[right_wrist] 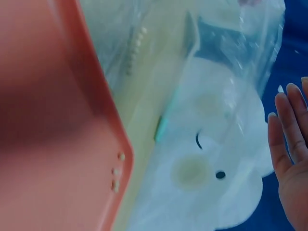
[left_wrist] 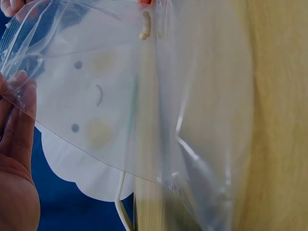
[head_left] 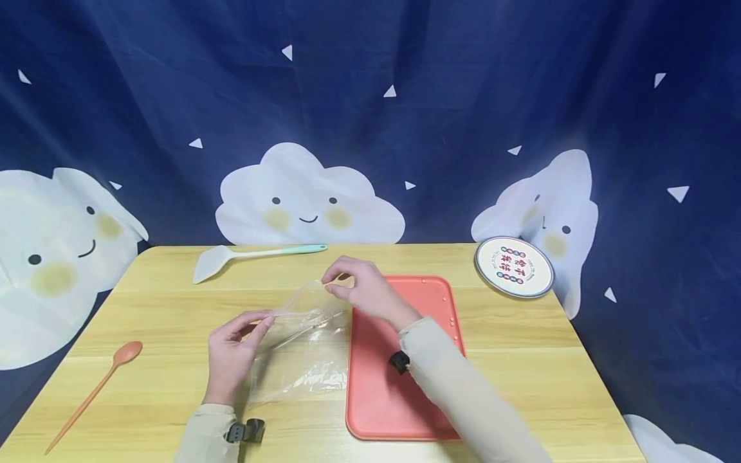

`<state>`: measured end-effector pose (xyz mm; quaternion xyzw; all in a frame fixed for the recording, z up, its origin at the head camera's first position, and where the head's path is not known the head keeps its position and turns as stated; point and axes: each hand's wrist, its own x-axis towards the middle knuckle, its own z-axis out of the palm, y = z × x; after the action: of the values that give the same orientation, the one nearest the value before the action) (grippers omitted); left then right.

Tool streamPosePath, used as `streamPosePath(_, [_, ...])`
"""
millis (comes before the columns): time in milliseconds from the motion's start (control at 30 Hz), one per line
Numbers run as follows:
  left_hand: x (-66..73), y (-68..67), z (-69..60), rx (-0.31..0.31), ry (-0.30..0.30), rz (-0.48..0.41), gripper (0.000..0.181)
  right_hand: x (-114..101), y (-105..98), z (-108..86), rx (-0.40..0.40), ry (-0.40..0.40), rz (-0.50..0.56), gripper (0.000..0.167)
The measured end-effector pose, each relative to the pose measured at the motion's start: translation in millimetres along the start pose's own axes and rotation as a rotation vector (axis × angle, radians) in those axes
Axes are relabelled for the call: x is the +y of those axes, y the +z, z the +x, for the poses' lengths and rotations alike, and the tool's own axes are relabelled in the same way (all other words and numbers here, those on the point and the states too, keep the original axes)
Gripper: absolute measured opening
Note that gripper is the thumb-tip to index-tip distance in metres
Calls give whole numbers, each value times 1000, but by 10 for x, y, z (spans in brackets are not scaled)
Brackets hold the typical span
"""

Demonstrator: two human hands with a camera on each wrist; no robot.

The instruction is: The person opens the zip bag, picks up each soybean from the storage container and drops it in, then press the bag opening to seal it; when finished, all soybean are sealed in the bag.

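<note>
- Dark blue cloth [head_left: 463, 116] hangs beyond the far side of the tray, printed with white clouds [head_left: 370, 209] that have smiling faces, and with small white triangles.
- Pale wood-grain table [head_left: 550, 376] lies beneath everything, spreading out on all sides of the tray.
- Red tray [head_left: 379, 392], rectangular with rounded corners and a raised rim; a few small pale pieces [head_left: 452, 320] sit along its right side, towards the far corner.
- Clear plastic bag [head_left: 307, 363], creased and shiny, is stretched between both hands just left of the tray; whether it touches the rim I cannot tell. Small pale bits [right_wrist: 137, 48] also show through or in the plastic; which of the two is unclear.
- Left hand [head_left: 234, 350], left of the tray, pinches one part of the bag's edge between thumb and fingers.
- Right hand [head_left: 367, 289], above the tray's far left corner, pinches the bag's upper corner with thumb and forefinger; its other fingers look fairly straight from the right wrist.
- White spatula [head_left: 231, 256] with a mint-green handle end, beyond the tray and to its left.
- Round white plate [head_left: 491, 262] with a dark rim and red characters, right of the tray's far end.
- Orange spoon [head_left: 110, 373], well left of the tray.
</note>
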<state>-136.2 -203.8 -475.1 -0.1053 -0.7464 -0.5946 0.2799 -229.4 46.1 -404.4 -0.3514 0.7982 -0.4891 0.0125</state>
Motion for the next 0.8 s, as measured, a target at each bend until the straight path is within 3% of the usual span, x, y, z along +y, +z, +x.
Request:
streamPosePath(233, [-9, 4, -4, 11, 15, 11, 16, 14, -267, -135, 40, 77, -7, 10])
streamPosePath(533, [290, 53, 38, 6, -11, 12, 11, 121, -692, -423, -17, 149, -123, 12])
streamPosePath(800, [308, 53, 34, 7, -9, -1, 11, 377, -1017, -794, -22, 222, -223, 13])
